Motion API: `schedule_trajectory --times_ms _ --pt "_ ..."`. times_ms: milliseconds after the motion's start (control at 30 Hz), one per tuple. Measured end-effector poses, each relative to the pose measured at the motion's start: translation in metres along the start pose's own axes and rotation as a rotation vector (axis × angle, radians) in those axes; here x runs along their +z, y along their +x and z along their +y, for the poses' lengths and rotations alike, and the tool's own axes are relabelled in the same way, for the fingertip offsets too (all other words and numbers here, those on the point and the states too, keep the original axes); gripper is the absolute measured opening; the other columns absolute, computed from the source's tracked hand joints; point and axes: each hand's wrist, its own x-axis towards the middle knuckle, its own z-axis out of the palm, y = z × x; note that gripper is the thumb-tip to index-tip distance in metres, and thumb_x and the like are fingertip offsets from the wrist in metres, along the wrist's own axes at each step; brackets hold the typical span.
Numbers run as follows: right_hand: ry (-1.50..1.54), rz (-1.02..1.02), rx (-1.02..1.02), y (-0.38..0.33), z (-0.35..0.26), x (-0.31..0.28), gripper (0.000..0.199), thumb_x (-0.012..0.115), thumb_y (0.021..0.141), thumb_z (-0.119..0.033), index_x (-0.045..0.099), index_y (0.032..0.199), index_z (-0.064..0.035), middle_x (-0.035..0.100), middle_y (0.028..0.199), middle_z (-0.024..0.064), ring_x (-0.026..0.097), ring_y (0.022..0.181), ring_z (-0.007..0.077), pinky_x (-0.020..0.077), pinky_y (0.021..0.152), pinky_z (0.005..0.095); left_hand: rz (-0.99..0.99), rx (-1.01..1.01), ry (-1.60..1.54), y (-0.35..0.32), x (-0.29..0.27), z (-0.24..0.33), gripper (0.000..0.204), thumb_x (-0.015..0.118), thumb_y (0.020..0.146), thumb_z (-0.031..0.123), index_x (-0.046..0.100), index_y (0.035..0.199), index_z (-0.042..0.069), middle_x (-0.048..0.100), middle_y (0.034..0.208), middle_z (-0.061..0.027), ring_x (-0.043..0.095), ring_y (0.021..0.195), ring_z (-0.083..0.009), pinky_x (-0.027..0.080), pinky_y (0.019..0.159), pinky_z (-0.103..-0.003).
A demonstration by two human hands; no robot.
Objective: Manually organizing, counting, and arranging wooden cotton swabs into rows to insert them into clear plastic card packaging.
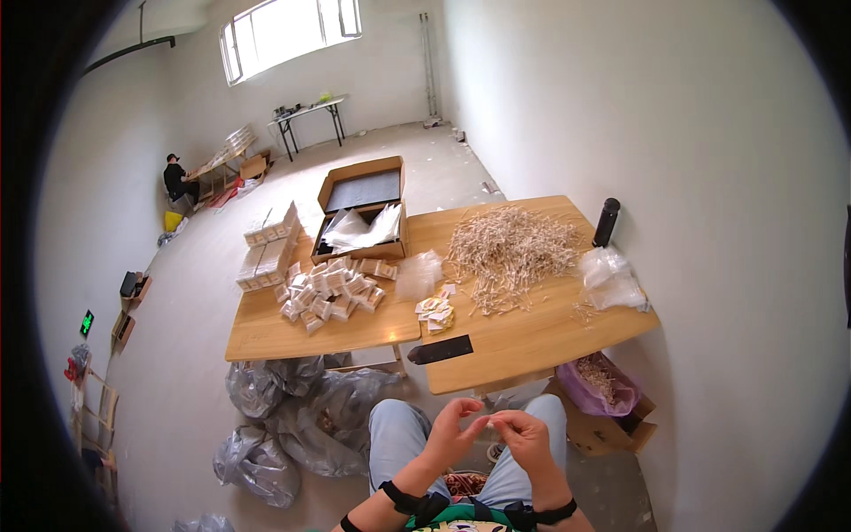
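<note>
My left hand is over my lap, in front of the table, its thumb and index finger apart and its thumb tip close to the other hand. Pinched fingers on my right hand meet at a tiny whitish thing, too small to name. On the table beyond lies a large heap of thin white sticks that look like cotton swabs. Left of the heap are clear plastic bags and a small pile of white and yellow cards. A black flat strip lies along the front edge.
Filled packets are heaped at left beside bundled stacks. An open cardboard box holds plastic bags. A black cylinder stands far right. Below are grey plastic sacks and a purple-lined carton. Another person sits far left.
</note>
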Motion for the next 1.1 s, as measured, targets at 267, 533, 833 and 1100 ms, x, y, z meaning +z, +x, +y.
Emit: schedule_trajectory --times_ms 267,533,833,1100 --pt "0.096 0.018 -0.145 0.001 0.006 0.018 0.008 0.066 0.096 -0.004 0.066 0.100 0.0027 0.068 0.099 0.0082 0.064 0.084 0.0116 0.0555 0.076 0.0257 -0.201 -0.268 -0.317 -0.008 0.001 -0.011 0.034 0.058 0.104 0.027 0.064 0.119 -0.003 0.069 0.104 -0.0081 0.064 0.099 -0.0131 0.050 0.086 -0.027" --pt "0.165 0.115 -0.018 0.002 -0.003 0.028 0.008 0.066 0.097 -0.007 0.063 0.101 -0.0011 0.067 0.097 0.0060 0.063 0.081 0.0102 0.0551 0.073 0.0256 -0.046 -0.180 -0.300 -0.014 0.011 -0.003 0.032 0.057 0.104 0.024 0.067 0.114 -0.005 0.070 0.100 -0.0081 0.064 0.091 -0.0113 0.052 0.081 -0.026" --pt "0.114 0.053 -0.059 0.004 0.017 0.024 0.015 0.068 0.097 -0.011 0.064 0.108 -0.0013 0.067 0.099 0.0051 0.065 0.085 0.0101 0.0567 0.075 0.0255 0.018 -0.212 -0.204 -0.016 0.007 0.004 0.031 0.058 0.104 0.023 0.068 0.114 -0.005 0.070 0.090 -0.0016 0.059 0.083 -0.0067 0.050 0.075 -0.023" --pt "0.231 -0.098 0.070 0.004 0.016 0.027 0.040 0.052 0.106 -0.030 0.054 0.132 0.0003 0.064 0.119 0.0085 0.062 0.104 0.0139 0.0540 0.081 0.0279 0.099 -0.024 -0.146 -0.016 0.013 -0.011 0.027 0.059 0.103 0.024 0.070 0.107 -0.001 0.070 0.095 -0.0049 0.061 0.086 -0.0091 0.051 0.078 -0.025"
